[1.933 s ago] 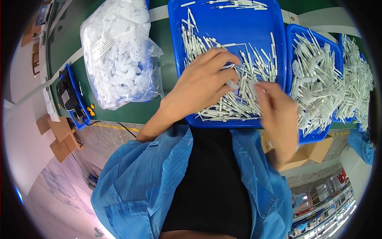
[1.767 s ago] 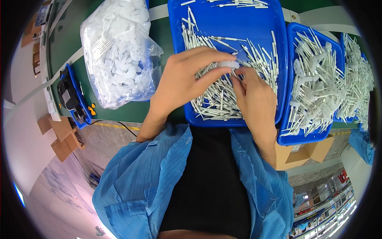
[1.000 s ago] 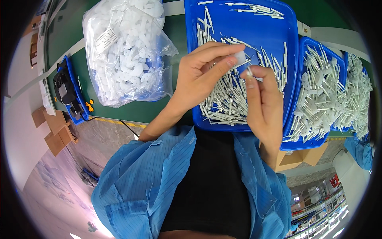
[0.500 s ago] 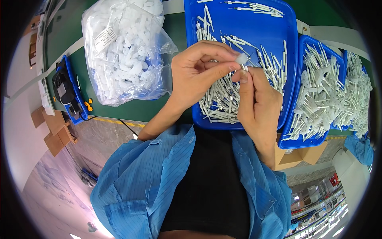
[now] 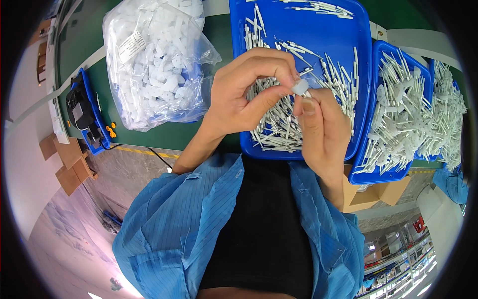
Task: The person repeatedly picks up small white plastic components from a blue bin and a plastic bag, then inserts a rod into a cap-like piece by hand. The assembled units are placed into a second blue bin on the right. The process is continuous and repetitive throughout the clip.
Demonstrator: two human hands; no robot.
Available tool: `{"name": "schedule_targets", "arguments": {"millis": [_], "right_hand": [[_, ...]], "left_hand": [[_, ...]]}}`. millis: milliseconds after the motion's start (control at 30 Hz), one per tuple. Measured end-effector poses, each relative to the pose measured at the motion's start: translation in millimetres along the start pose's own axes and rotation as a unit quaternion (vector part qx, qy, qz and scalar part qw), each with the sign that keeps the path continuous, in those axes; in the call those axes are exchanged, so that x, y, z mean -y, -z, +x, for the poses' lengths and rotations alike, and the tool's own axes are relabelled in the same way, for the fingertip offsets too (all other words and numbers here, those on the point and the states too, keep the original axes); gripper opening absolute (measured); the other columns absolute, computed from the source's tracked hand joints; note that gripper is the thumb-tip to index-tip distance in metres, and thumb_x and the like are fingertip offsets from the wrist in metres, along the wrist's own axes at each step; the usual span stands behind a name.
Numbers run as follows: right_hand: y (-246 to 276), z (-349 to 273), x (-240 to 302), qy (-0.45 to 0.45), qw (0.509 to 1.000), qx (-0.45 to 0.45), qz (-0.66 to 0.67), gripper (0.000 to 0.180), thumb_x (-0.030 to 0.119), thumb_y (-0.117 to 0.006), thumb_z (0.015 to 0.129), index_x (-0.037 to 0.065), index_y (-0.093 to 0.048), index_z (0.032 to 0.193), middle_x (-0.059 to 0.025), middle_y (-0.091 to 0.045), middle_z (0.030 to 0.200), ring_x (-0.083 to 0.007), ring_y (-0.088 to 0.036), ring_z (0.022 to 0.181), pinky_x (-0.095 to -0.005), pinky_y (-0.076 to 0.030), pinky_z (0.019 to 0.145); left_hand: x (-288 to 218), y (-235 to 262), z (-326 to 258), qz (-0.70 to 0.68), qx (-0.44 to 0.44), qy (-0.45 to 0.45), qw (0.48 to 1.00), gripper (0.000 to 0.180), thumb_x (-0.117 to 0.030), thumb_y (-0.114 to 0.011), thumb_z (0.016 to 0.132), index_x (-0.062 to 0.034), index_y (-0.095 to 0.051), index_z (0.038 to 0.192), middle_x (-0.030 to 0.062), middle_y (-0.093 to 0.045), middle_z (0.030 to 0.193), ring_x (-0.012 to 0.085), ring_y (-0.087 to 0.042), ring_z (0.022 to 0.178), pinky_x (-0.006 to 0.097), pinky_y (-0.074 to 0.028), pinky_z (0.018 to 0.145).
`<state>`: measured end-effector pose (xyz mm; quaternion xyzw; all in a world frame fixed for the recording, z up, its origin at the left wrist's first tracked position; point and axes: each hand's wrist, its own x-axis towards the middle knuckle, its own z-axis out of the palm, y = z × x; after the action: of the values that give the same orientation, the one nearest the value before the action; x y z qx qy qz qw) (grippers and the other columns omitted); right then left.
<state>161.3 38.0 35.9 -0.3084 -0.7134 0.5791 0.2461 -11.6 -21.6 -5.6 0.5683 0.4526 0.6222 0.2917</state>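
Observation:
Above the large blue tray (image 5: 236, 30), both my hands meet at a small translucent white plastic piece (image 5: 300, 87). My left hand (image 5: 244, 94) holds this piece at its fingertips, index finger arched over and thumb below. My right hand (image 5: 322, 122) is closed, thumb against index finger, on a thin white stick (image 5: 307, 93); only its short upper end shows, right against the plastic piece. The fingers hide how the two parts join. Many loose white sticks with thin metal tips (image 5: 279, 127) lie in the tray under my hands.
Left of the tray lies a clear bag of white plastic pieces (image 5: 164, 70). At right, another blue tray (image 5: 371, 107) holds sticks with white pieces on them, with a further pile (image 5: 443, 119) beyond. Far left are a small blue tray with a black device (image 5: 79, 112) and orange parts (image 5: 111, 130).
My left index finger has arched higher and its thumb has drawn slightly left, so more of the white plastic piece shows. My right hand has shifted slightly and still grips the stick.

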Motion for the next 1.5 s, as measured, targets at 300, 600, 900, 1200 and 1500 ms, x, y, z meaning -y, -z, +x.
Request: {"name": "schedule_targets", "arguments": {"millis": [300, 600, 900, 1200, 1500], "right_hand": [[-9.9, -2.9, 12.7, 0.135, 0.965, -0.071, -0.215, 0.013, 0.008, -0.066, 0.093, 0.002, -0.058, 0.1, -0.0073, -0.061, 0.064, -0.0239, -0.063, 0.048, -0.0314, -0.047, 0.043], [-3.2, 6.0, -21.9, 0.192, 0.98, -0.018, -0.057, 0.014, 0.0, -0.064, 0.088, -0.001, -0.064, 0.102, -0.0118, -0.057, 0.083, -0.0236, -0.055, 0.069, -0.0327, -0.044, 0.062], [2.0, 6.4, -16.4, 0.067, 0.996, -0.002, 0.063, 0.014, 0.003, -0.061, 0.091, -0.003, -0.067, 0.102, -0.0098, -0.055, 0.077, -0.016, -0.048, 0.065, -0.0281, -0.039, 0.059], [12.2, 17.9, 10.7, -0.15, 0.984, 0.001, -0.098, 0.021, 0.018, -0.061, 0.098, -0.001, -0.07, 0.098, -0.0106, -0.064, 0.069, -0.0147, -0.06, 0.06, -0.0275, -0.043, 0.053], [28.9, 26.4, -35.1, -0.045, 0.878, -0.111, -0.463, 0.011, 0.011, -0.066, 0.088, 0.001, -0.067, 0.092, -0.0159, -0.066, 0.086, -0.0354, -0.066, 0.073, -0.0434, -0.051, 0.064]], "left_hand": [[-0.6, -5.7, -2.4, 0.027, -0.024, -0.061, 0.997, 0.019, 0.016, -0.057, 0.083, 0.006, -0.057, 0.099, 0.0224, -0.06, 0.102, 0.0272, -0.066, 0.09, 0.043, -0.06, 0.084], [-0.9, -3.9, 1.3, -0.027, -0.031, -0.079, 0.996, 0.033, 0.007, -0.076, 0.077, 0.0069, -0.061, 0.105, 0.025, -0.067, 0.104, 0.0362, -0.07, 0.098, 0.048, -0.06, 0.087], [0.2, 2.3, 5.7, 0.046, -0.021, -0.085, 0.995, 0.032, 0.002, -0.088, 0.064, 0.004, -0.069, 0.089, 0.0211, -0.066, 0.106, 0.0352, -0.071, 0.097, 0.044, -0.061, 0.085], [4.4, -2.8, 1.6, 0.128, -0.003, -0.179, 0.976, 0.022, 0.004, -0.085, 0.068, 0.0016, -0.071, 0.084, 0.0184, -0.059, 0.108, 0.0345, -0.07, 0.099, 0.044, -0.062, 0.084], [1.7, -17.8, -6.6, -0.142, -0.118, 0.054, 0.981, 0.026, 0.008, -0.072, 0.082, 0.0077, -0.064, 0.108, 0.0191, -0.063, 0.109, 0.0275, -0.07, 0.101, 0.036, -0.058, 0.092]]}}
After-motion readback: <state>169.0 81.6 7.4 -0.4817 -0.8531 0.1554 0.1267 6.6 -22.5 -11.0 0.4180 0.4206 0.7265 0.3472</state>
